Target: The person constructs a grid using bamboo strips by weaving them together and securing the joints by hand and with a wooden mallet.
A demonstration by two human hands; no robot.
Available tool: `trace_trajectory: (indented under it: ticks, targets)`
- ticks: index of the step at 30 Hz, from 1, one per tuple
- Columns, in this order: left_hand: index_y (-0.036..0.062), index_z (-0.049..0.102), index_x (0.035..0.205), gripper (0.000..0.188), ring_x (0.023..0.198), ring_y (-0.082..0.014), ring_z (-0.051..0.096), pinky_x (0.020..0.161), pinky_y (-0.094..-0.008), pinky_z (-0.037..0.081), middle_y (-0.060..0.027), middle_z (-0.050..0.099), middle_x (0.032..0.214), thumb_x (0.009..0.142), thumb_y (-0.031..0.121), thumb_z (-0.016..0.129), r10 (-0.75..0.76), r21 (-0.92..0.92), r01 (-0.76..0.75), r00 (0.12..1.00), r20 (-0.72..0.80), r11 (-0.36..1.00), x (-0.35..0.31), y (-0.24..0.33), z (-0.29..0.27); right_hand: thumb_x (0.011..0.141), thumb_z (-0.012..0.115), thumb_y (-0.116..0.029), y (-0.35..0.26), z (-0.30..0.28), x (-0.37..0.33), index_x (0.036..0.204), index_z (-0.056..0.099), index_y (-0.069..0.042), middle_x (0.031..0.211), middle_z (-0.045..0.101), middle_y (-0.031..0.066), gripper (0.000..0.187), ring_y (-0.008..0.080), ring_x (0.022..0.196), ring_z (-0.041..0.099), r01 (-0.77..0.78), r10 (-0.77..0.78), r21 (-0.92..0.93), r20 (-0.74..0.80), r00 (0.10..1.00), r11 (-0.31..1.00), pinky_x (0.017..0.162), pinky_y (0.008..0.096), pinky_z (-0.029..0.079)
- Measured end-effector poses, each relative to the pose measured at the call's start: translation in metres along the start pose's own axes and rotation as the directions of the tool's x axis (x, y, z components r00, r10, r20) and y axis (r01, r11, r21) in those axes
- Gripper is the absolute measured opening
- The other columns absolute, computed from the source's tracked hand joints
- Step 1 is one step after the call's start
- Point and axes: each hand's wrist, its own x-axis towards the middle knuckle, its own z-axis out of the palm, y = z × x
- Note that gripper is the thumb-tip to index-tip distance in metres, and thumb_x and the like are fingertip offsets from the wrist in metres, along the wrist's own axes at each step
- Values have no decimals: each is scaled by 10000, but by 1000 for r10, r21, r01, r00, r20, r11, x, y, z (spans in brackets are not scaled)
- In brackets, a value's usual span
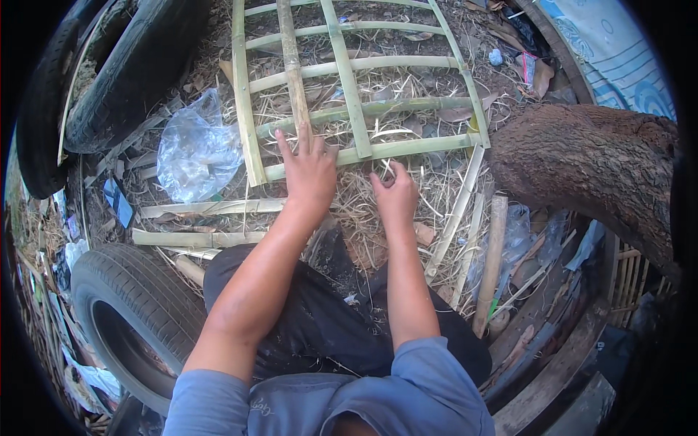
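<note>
A lattice of split bamboo strips (355, 109) lies on the ground in front of me, with long strips crossed over several shorter ones. My left hand (311, 171) rests on its near end with fingers spread. Those fingers press on the second long strip (294, 69) where it meets the nearest cross strip (414, 146). Just below the third long strip's near end, my right hand (398, 198) has its thumb and fingers curled toward each other. Whatever is between them, if anything, is too small to make out. Thin bamboo shavings (360, 211) lie beneath both hands.
Loose bamboo strips (200, 238) lie left of my knees, near a tyre (138, 298). More tyres (138, 73) lean at the far left. A clear plastic bag (198, 156) touches the lattice's left side. A thick tree trunk (582, 156) and a bamboo pole (491, 265) are at right.
</note>
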Motion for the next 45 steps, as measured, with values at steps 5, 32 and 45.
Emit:
trace_trajectory:
  ticks: [5, 32, 45]
  targets:
    - [276, 702, 1189, 286, 1453, -324, 341, 1136, -745, 47, -65, 588, 1268, 914, 270, 626, -5, -63, 7, 1000, 26, 998, 3, -6, -7, 821, 763, -237, -31, -52, -12, 1239, 626, -85, 886, 713, 141, 466, 318, 830, 698, -181, 181, -13, 140, 973, 983, 759, 456, 542]
    - [242, 382, 1534, 533, 1540, -318, 119, 1175, -693, -12, -96, 372, 1567, 1004, 285, 418, 60, 176, -104, 969, 238, 979, -9, 3, 2, 840, 672, -92, -35, -17, 4, 1364, 607, -188, 1454, 492, 173, 538, 393, 1401, 387, 412, -350, -282, 246, 904, 866, 1147, 624, 257]
    - [60, 324, 1548, 644, 1528, -377, 141, 1172, -678, 100, -163, 278, 1619, 978, 315, 481, 53, -95, -26, 953, 299, 995, -8, 9, -19, 833, 609, -46, -52, -21, 11, 1370, 574, -125, 1436, 495, 204, 544, 375, 1365, 437, 446, -313, -430, 346, 885, 785, 1129, 623, 274]
